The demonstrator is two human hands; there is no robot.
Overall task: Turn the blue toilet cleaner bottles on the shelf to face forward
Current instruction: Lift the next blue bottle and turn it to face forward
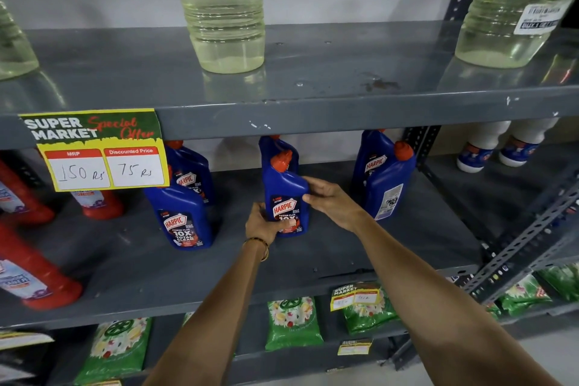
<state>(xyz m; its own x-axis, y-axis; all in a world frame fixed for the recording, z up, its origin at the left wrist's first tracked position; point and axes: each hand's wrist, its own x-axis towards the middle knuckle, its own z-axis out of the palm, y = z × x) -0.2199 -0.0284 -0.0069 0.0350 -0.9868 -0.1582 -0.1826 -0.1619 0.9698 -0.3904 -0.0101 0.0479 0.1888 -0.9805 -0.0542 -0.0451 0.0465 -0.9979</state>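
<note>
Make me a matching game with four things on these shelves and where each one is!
Things:
1. liquid bleach bottle
2. held blue bottle
3. green packets
4. price sign

Places:
A. bottom shelf
B. stuck on the top shelf's front edge
C. top shelf
D. middle shelf, between the left hand and right hand

Pairs: 1-C, 2-D, 3-A, 4-B

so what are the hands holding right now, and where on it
Both hands hold one blue Harpic toilet cleaner bottle standing on the shelf: the left hand grips its lower left side, the right hand its right side at mid-body.
</note>
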